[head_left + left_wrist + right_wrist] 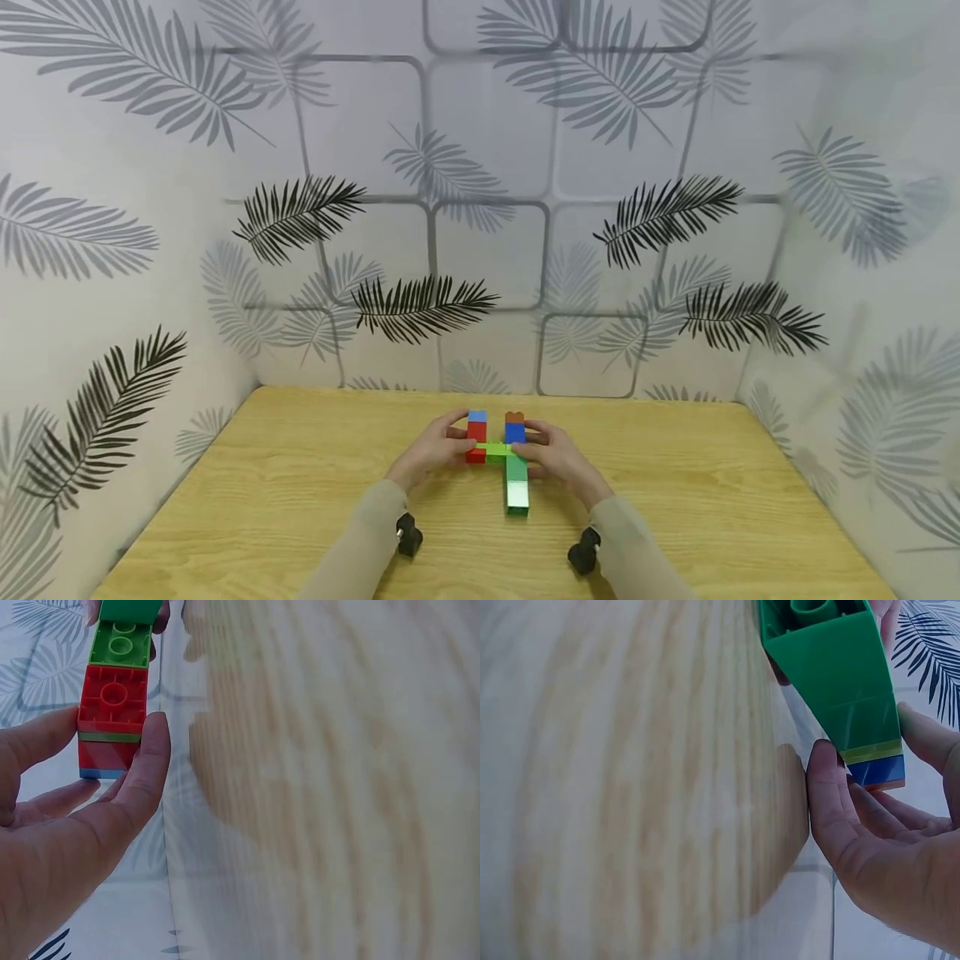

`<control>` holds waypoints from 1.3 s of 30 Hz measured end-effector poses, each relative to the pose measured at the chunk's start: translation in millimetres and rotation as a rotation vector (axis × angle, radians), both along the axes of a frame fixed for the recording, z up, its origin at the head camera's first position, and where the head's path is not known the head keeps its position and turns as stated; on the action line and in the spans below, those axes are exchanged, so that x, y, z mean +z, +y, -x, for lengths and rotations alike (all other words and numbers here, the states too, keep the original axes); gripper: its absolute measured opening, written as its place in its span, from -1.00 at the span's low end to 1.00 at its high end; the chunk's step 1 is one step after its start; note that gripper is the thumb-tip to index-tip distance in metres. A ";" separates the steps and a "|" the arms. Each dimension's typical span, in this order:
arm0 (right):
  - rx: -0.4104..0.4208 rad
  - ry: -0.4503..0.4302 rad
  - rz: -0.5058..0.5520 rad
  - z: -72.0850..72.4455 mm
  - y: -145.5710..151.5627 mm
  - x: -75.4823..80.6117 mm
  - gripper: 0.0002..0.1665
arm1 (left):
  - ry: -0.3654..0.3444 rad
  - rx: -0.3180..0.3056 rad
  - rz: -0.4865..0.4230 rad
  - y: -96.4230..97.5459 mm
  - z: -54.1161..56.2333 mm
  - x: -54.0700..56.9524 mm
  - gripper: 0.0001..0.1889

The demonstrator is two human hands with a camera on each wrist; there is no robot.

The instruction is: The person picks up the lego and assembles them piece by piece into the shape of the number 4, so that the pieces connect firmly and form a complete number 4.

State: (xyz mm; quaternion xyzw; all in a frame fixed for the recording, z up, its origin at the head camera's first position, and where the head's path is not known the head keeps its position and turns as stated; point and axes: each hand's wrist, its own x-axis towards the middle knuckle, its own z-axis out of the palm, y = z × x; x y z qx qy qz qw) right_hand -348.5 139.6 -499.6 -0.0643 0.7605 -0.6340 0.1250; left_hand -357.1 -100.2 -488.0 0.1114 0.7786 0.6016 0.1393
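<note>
Between both hands is a joined structure of building blocks, its hollow undersides showing in the wrist views. My left hand (429,454) grips its left column, where red blocks (112,697) have a thin green layer between them and a light blue block (477,416) at the end. My right hand (564,460) holds the right column, with a blue block (877,770) and a brown block (514,417) at its end. A lime green piece (495,450) bridges the columns. From the right column, a green block with a sloped side (840,682) extends toward me.
The wooden table (300,467) lies beneath the hands and meets a leaf-patterned back wall (487,250). Similar patterned walls stand at the left and right. Small black devices (408,535) are worn at both wrists.
</note>
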 end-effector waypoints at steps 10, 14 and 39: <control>0.009 -0.013 -0.055 2.1 -0.9 2.1 -0.18 | -0.026 0.005 0.024 -0.7 0.9 -1.3 -0.30; 0.023 -0.004 -0.077 1.5 -1.6 0.9 -0.20 | -0.037 0.004 0.030 -1.5 0.3 -2.5 -0.31; -0.054 0.002 -0.091 1.4 -5.8 1.3 -0.32 | 0.043 0.052 0.126 5.8 3.1 -6.0 -0.36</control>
